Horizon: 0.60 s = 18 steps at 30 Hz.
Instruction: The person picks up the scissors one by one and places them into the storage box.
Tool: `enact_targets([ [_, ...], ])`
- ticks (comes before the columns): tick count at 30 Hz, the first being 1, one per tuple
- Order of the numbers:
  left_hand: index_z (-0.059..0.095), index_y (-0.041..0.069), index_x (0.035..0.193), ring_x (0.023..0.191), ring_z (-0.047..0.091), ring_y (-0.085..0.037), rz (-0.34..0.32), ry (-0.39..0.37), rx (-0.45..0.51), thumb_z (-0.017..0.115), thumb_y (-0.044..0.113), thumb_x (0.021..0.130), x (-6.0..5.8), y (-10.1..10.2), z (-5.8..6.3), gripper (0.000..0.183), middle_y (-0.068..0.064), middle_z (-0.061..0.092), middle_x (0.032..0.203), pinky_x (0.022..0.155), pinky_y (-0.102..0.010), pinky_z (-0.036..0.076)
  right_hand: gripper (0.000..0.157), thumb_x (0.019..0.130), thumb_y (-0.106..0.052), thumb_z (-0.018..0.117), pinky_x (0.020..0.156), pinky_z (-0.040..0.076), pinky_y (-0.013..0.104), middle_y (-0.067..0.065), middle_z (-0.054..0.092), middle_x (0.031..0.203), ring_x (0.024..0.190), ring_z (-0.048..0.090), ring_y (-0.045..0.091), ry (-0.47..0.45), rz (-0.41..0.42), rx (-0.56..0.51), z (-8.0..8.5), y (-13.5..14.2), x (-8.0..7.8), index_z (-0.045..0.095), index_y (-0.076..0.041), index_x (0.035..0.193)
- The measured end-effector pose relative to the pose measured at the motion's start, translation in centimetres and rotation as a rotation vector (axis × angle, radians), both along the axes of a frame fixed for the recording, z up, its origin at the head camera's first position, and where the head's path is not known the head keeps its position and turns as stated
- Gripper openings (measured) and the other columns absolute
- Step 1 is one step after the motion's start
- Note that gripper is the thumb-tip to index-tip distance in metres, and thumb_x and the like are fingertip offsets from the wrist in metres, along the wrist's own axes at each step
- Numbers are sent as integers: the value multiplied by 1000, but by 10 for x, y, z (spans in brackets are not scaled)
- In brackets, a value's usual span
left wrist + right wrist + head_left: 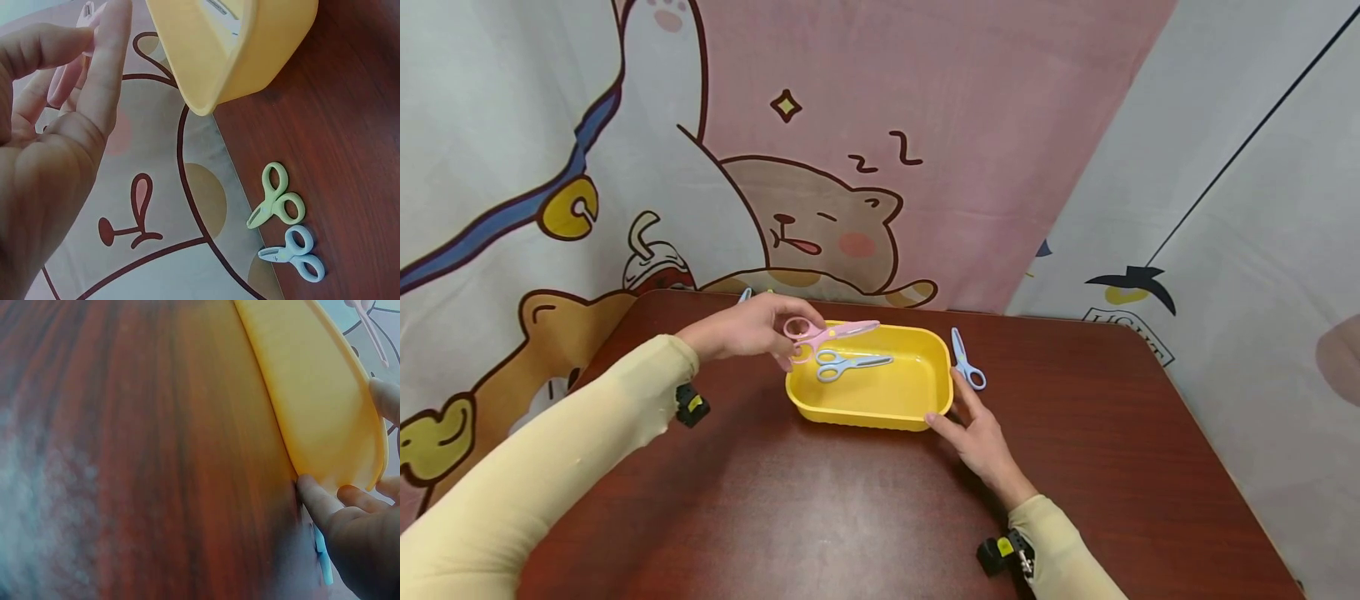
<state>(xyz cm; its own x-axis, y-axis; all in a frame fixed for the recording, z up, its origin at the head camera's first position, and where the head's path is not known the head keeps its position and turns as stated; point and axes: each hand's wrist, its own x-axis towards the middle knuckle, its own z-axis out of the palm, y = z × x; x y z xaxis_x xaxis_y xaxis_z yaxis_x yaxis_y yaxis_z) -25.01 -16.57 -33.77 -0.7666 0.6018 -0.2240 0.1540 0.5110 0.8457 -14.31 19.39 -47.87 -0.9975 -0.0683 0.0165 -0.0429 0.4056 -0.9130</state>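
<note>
My left hand (758, 325) pinches a pair of pink scissors (842, 331) by the handles, blades pointing right, above the left part of a yellow plastic tray (880, 417). Inside that tray lies a pair of blue scissors (853, 362), its handles to the left. At the tray's near right corner, my right hand (981, 442) holds the wall, thumb at the rim and fingers along the outside. The right wrist view shows its fingers (322, 503) against the yellow side.
Another pair of blue scissors (967, 360) lies on the brown table (1075, 467) just right of the tray. Green scissors (275, 199) and more blue scissors (295, 254) lie near the table's far edge, mostly behind my left hand in the head view. A printed cloth (985, 150) hangs behind.
</note>
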Motion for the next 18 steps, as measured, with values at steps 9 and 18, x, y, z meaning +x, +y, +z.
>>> enact_targets([
  [9, 66, 8, 131, 105, 63, -31, -37, -44, -27, 67, -11, 92, -2, 9, 3, 44, -17, 56, 128, 78, -42, 64, 86, 95, -27, 76, 115, 40, 54, 14, 38, 163, 145, 43, 36, 4, -5, 13, -1, 0, -1, 27, -19, 165],
  [18, 67, 10, 129, 102, 63, -30, -57, -70, -35, 66, -12, 91, -5, 17, 2, 44, -17, 54, 123, 78, -43, 64, 87, 95, -27, 77, 115, 39, 54, 14, 38, 163, 145, 44, 36, -2, -9, 19, 0, 0, 0, 26, -18, 165],
])
